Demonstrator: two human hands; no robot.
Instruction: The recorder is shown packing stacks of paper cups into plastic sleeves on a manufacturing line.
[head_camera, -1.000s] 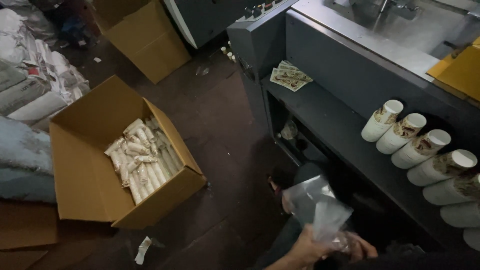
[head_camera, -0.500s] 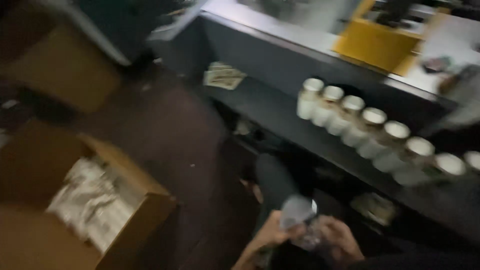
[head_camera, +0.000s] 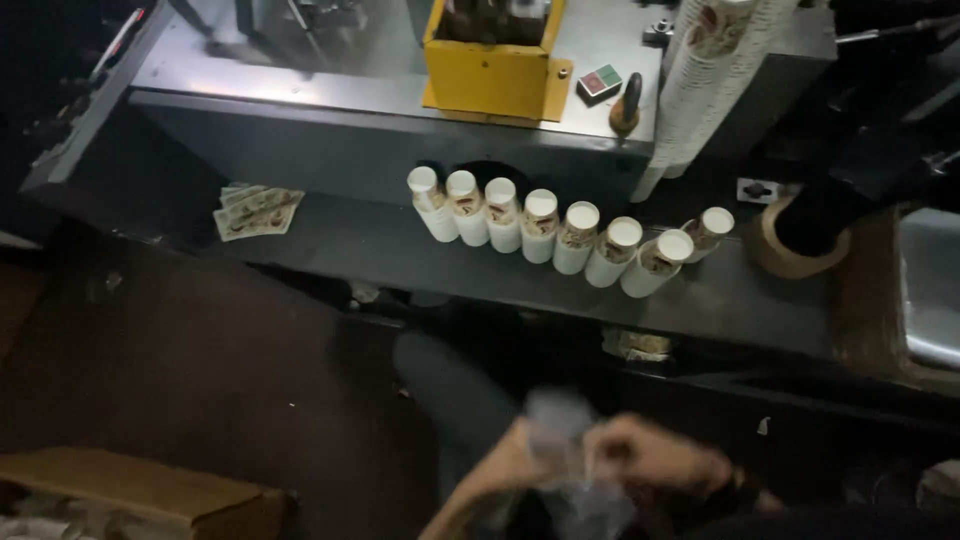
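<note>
While both hands meet low in view, the left hand (head_camera: 510, 462) and right hand (head_camera: 640, 452) pinch a clear bag (head_camera: 560, 420) between them, blurred, above a dark floor (head_camera: 200, 350). Cup stacks (head_camera: 560, 232) lie in a row along the shelf (head_camera: 400, 262) beneath a grey machine (head_camera: 330, 110); a box (head_camera: 140, 495) sits bottom left.

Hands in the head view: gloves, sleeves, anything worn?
Both are bare, no gloves. The left hand shows a bare forearm with no sleeve in view. The right hand has a dark band or cuff at the wrist; motion blur hides which. No rings can be made out on the fingers.
</note>
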